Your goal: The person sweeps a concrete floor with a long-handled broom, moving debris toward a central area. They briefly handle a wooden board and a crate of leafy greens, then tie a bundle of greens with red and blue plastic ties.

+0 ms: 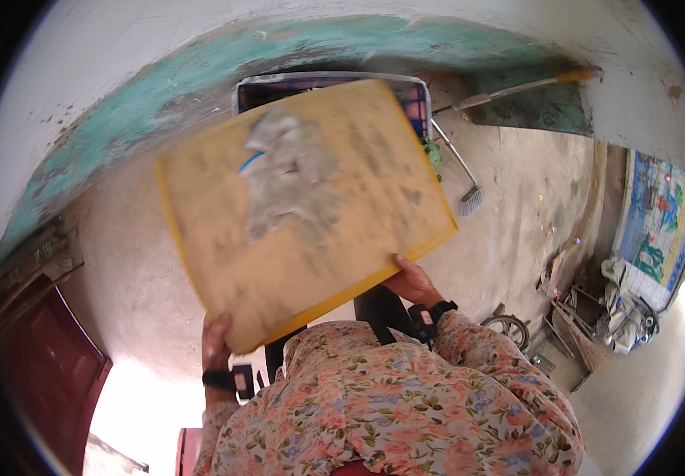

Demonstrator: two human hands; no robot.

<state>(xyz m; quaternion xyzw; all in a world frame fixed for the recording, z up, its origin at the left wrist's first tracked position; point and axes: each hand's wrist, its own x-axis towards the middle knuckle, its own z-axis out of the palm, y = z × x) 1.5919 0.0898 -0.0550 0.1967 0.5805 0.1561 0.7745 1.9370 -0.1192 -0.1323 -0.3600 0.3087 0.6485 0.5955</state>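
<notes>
A large yellow-edged rectangular board (372, 196), its face stained with dark smudges, is held up in front of me at a slant. My left hand (217, 339) grips its lower left corner, thumb on the face. My right hand (415, 279) grips the lower edge towards the right, thumb also on top. On the board lies a crumpled grey-white cloth or glove (295, 172) with a thin blue strip at its left side. The board hides most of the fingers and part of a plastic crate (330, 76) behind it.
Beyond the board, the crate stands by the green and white wall, with green leaves (432, 152) beside it. A broom (471, 201) is right of it. A wheel (506, 330) and scrap items (577, 321) lie at the right; a red door (51, 369) is at the left.
</notes>
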